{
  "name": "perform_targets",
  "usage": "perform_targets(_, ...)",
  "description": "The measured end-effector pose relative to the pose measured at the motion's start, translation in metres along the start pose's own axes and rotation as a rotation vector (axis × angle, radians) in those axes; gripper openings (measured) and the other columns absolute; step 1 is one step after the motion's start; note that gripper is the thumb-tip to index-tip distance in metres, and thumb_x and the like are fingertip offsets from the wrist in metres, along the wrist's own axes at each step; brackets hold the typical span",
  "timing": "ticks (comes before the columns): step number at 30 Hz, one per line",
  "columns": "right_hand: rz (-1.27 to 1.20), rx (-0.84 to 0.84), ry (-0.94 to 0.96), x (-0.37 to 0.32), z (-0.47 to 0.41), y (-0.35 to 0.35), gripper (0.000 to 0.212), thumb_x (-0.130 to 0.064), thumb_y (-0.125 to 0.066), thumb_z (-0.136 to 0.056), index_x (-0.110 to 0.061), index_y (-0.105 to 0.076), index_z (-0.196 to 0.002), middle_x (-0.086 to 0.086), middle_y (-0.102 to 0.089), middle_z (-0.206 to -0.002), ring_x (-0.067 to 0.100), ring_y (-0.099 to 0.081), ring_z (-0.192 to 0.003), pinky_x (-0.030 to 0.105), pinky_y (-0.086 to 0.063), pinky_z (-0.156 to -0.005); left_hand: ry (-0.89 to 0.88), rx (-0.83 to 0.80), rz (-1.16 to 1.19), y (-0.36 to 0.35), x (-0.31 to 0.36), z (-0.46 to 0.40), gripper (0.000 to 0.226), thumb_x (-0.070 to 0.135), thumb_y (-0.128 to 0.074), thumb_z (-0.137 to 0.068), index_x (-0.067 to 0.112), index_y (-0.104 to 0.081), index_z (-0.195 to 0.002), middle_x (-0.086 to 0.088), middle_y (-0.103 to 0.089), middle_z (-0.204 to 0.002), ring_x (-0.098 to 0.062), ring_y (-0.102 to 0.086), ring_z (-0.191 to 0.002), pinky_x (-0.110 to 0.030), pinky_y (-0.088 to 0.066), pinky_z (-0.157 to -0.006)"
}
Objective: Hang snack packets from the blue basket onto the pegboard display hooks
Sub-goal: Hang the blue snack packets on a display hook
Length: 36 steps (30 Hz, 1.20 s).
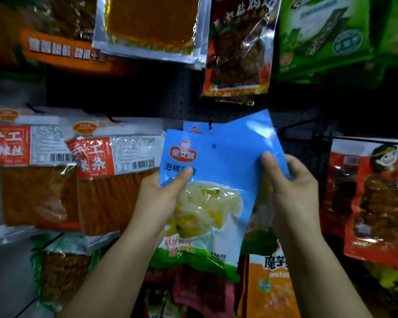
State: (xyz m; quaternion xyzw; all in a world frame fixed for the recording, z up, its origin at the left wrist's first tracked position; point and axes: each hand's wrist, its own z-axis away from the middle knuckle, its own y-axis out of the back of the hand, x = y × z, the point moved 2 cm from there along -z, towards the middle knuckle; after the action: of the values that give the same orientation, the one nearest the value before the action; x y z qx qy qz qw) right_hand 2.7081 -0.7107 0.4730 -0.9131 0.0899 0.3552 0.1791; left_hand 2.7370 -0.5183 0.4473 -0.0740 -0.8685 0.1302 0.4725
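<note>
**Blue packet held up at the pegboard hook**

The dark pegboard (129, 95) fills the background, hung with snack packets on every side. Taking the blue packet (207, 171) at the centre as the landmark: up and to its right hangs a green packet (326, 37), straight above it a red-edged packet of dark meat (237, 53), and up and to its left a silver-edged packet of orange strips (149, 26). To its left hang two white-topped packets with red labels (115, 180), and to its right a red packet with a cartoon face (377, 203). Below it an orange packet (269, 288) shows.

A second blue packet (246, 134) sits just behind the landmark one, already threaded on a black hook (210, 125). The front packet, with pale contents behind a clear window, is tilted slightly. The left hand (161, 198) grips its left edge, thumb across the front. The right hand (290, 180) pinches the blue packets' right edge, thumb in front; which one it holds cannot be told
</note>
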Motion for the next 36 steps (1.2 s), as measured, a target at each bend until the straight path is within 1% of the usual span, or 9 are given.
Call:
perform_targets(3,0.017,0.029,-0.01,0.004,-0.008,-0.003,0.017,-0.024,-0.074,-0.081,-0.011,-0.064,-0.079,0.008,-0.073,-0.077,0.022,-0.07,-0.072,0.04,-0.057,-0.062,-0.018,0.002,-0.026,-0.001,-0.002,-0.009,0.009,0.023,-0.07,-0.08,0.017,-0.074,-0.086,-0.003,-0.076,-0.086,-0.024,-0.073,-0.082,-0.038,-0.058,-0.071)
perform_targets(6,0.039,0.073,0.008,0.008,-0.018,-0.004,0.025,-0.025,-0.077,-0.078,-0.007,-0.061,-0.076,0.018,-0.071,-0.081,0.03,-0.069,-0.075,0.049,-0.056,-0.065,-0.139,-0.036,-0.082,-0.001,0.006,-0.018,0.009,0.014,-0.071,-0.078,0.021,-0.073,-0.084,0.001,-0.076,-0.086,-0.017,-0.072,-0.082,-0.03,-0.058,-0.068)
perform_targets(9,0.032,0.098,0.016,0.013,-0.025,-0.008,0.027,-0.027,-0.079,-0.076,-0.013,-0.058,-0.068,0.014,-0.067,-0.07,0.026,-0.065,-0.066,0.045,-0.054,-0.06,-0.249,-0.029,-0.134,-0.002,0.022,-0.033,0.012,0.016,-0.072,-0.079,0.027,-0.067,-0.079,0.007,-0.073,-0.072,-0.007,-0.07,-0.064,-0.021,-0.054,-0.056)
perform_targets(12,-0.001,0.132,0.02,0.014,-0.033,-0.013,0.028,-0.028,-0.08,-0.075,-0.017,-0.056,-0.064,0.003,-0.065,-0.063,0.016,-0.062,-0.06,0.035,-0.051,-0.055,-0.344,0.043,-0.245,-0.01,0.03,-0.046,0.015,0.027,-0.071,-0.081,0.036,-0.066,-0.07,0.013,-0.069,-0.071,-0.008,-0.068,-0.066,-0.027,-0.055,-0.063)
perform_targets(16,-0.015,0.181,0.087,0.006,-0.044,-0.02,0.03,-0.029,-0.079,-0.075,-0.019,-0.053,-0.063,0.001,-0.061,-0.062,0.013,-0.059,-0.059,0.032,-0.05,-0.053,-0.442,0.1,-0.196,-0.019,0.043,-0.058,0.013,0.024,-0.072,-0.081,0.031,-0.062,-0.075,0.016,-0.066,-0.066,-0.004,-0.065,-0.061,-0.019,-0.054,-0.058)
perform_targets(22,-0.014,0.251,0.169,-0.004,-0.055,-0.033,0.033,-0.026,-0.076,-0.076,-0.021,-0.047,-0.06,-0.001,-0.054,-0.061,0.012,-0.053,-0.059,0.034,-0.046,-0.055,-0.269,-0.023,0.032,-0.017,0.042,-0.065,0.045,0.037,-0.079,-0.058,0.018,-0.062,-0.095,0.005,-0.073,-0.074,-0.01,-0.07,-0.067,-0.023,-0.054,-0.057)
perform_targets(26,-0.02,0.243,0.173,-0.004,-0.056,-0.036,0.034,-0.027,-0.077,-0.077,-0.021,-0.047,-0.061,-0.002,-0.055,-0.061,0.012,-0.055,-0.059,0.031,-0.047,-0.055,-0.253,0.01,0.01,-0.019,0.035,-0.065,0.008,0.02,-0.072,-0.08,0.023,-0.068,-0.086,0.004,-0.075,-0.079,-0.012,-0.072,-0.074,-0.022,-0.054,-0.059)
perform_targets(31,-0.022,0.176,0.158,-0.006,-0.053,-0.036,0.031,-0.03,-0.078,-0.077,-0.018,-0.054,-0.063,-0.009,-0.06,-0.057,0.004,-0.059,-0.055,0.023,-0.049,-0.05,-0.338,0.054,0.01,-0.018,0.044,-0.071,0.011,0.017,-0.07,-0.083,0.027,-0.067,-0.087,0.007,-0.075,-0.081,-0.011,-0.072,-0.077,-0.02,-0.054,-0.061)
perform_targets(36,-0.027,0.185,0.118,-0.01,-0.058,-0.035,0.033,-0.027,-0.077,-0.078,-0.017,-0.052,-0.06,-0.003,-0.06,-0.059,0.007,-0.058,-0.053,0.022,-0.048,-0.047,-0.305,0.042,-0.009,-0.022,0.048,-0.075,0.008,0.018,-0.071,-0.082,0.023,-0.066,-0.086,0.003,-0.074,-0.081,-0.015,-0.072,-0.077,-0.025,-0.055,-0.061)
